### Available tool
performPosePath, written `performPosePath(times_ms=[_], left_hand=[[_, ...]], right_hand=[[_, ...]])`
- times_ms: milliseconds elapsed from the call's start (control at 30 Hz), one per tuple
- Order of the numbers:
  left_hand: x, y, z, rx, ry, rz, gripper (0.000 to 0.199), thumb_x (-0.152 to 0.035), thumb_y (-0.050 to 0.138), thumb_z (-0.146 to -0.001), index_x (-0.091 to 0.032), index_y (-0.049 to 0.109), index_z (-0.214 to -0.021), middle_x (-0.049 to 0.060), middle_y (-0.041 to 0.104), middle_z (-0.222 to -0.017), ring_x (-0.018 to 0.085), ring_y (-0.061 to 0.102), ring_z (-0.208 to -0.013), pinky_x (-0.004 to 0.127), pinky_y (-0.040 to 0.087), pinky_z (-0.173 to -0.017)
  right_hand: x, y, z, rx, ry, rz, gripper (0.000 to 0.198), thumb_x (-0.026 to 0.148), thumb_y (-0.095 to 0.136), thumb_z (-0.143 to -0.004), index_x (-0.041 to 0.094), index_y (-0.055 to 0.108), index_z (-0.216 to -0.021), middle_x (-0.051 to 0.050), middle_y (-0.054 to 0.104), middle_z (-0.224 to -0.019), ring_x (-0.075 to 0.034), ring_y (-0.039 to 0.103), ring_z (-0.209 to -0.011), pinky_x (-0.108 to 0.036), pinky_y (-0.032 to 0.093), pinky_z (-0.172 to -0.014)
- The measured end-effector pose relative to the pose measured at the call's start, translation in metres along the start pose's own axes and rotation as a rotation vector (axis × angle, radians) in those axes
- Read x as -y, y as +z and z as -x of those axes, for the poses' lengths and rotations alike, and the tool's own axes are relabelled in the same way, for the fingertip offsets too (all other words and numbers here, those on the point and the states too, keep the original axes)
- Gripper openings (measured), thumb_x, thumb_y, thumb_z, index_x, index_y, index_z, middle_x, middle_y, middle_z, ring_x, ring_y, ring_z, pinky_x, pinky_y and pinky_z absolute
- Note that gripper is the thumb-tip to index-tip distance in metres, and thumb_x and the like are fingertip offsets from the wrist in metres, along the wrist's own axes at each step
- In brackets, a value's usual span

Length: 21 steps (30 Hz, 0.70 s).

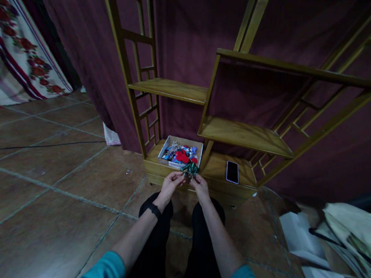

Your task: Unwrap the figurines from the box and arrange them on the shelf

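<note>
Between my two hands is a small shiny green ornament (189, 169), its exact kind too small to make out. My left hand (170, 185) pinches its left side, with the fingers closed. On the other side my right hand (201, 187) has its fingertips closed on the same ornament. Just beyond them, an open white cardboard box (164, 150) rests on the bottom shelf. Red, blue and silvery small pieces (182, 156) fill it. The green ornament overlaps the box's front right corner in view.
A wooden shelf unit (238, 133) stands ahead, its boards at several heights. On its bottom board, right of the box, lies a phone (232, 172). A pale bag (353, 227) and white boxes (302, 235) are on the floor at right. A black cable (42, 146) crosses the left floor.
</note>
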State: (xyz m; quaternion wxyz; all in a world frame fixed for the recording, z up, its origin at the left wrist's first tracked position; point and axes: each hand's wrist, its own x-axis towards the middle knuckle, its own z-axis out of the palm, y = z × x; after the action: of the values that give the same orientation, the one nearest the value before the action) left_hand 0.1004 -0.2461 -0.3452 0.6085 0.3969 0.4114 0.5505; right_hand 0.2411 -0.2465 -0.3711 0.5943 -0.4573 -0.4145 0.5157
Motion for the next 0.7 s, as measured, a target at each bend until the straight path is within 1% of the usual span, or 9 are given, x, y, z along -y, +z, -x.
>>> performPosePath(times_ms=[100, 267, 433, 533, 600, 700], left_hand=[[0.0000, -0.0003, -0.0003, -0.004, -0.025, 0.001, 0.040, -0.032, 0.076, -0.059, -0.013, 0.063, -0.092, 0.005, 0.068, -0.072, 0.014, 0.062, -0.065, 0.022, 0.043, -0.055], [-0.0001, -0.0005, -0.0008, 0.001, -0.051, 0.007, 0.042, -0.034, 0.074, -0.062, -0.012, 0.064, -0.096, 0.007, 0.069, -0.074, 0.012, 0.061, -0.061, 0.022, 0.041, -0.055], [0.0005, -0.0026, -0.0021, -0.012, -0.051, 0.022, 0.040, -0.033, 0.075, -0.061, -0.013, 0.064, -0.093, 0.006, 0.069, -0.072, 0.012, 0.060, -0.060, 0.023, 0.041, -0.056], [0.0007, -0.0034, -0.0021, -0.008, -0.038, 0.034, 0.039, -0.032, 0.075, -0.060, -0.013, 0.064, -0.092, 0.006, 0.069, -0.073, 0.013, 0.061, -0.063, 0.024, 0.042, -0.059], [0.0005, -0.0028, -0.0014, 0.006, -0.026, 0.032, 0.038, -0.033, 0.076, -0.059, -0.013, 0.063, -0.089, 0.006, 0.068, -0.073, 0.013, 0.061, -0.065, 0.024, 0.043, -0.060], [0.0006, -0.0007, 0.0000, 0.027, -0.001, 0.003, 0.036, -0.034, 0.076, -0.058, -0.014, 0.061, -0.084, 0.003, 0.066, -0.070, 0.012, 0.059, -0.061, 0.023, 0.041, -0.056]], right_hand=[[0.0004, -0.0010, -0.0005, -0.011, -0.017, 0.014, 0.030, 0.030, 0.064, -0.063, 0.019, 0.065, -0.091, -0.003, 0.068, -0.093, -0.020, 0.060, -0.087, -0.032, 0.047, -0.079], [-0.0030, -0.0025, -0.0020, -0.056, -0.005, 0.014, 0.035, 0.030, 0.067, -0.059, 0.020, 0.065, -0.093, -0.004, 0.068, -0.097, -0.022, 0.060, -0.093, -0.036, 0.047, -0.083], [-0.0017, -0.0014, -0.0004, -0.052, 0.019, -0.018, 0.038, 0.027, 0.067, -0.058, 0.020, 0.064, -0.096, -0.004, 0.068, -0.099, -0.023, 0.060, -0.095, -0.037, 0.045, -0.087], [-0.0010, -0.0010, -0.0004, -0.047, 0.025, -0.055, 0.041, 0.023, 0.067, -0.056, 0.020, 0.063, -0.096, -0.004, 0.068, -0.100, -0.022, 0.061, -0.096, -0.038, 0.044, -0.090], [-0.0016, -0.0014, -0.0014, -0.035, 0.009, -0.060, 0.039, 0.022, 0.066, -0.056, 0.020, 0.063, -0.094, -0.004, 0.068, -0.101, -0.022, 0.060, -0.097, -0.037, 0.042, -0.092], [-0.0034, -0.0025, -0.0035, -0.035, -0.017, -0.053, 0.034, 0.021, 0.064, -0.056, 0.020, 0.063, -0.090, -0.002, 0.068, -0.100, -0.021, 0.060, -0.096, -0.036, 0.042, -0.092]])
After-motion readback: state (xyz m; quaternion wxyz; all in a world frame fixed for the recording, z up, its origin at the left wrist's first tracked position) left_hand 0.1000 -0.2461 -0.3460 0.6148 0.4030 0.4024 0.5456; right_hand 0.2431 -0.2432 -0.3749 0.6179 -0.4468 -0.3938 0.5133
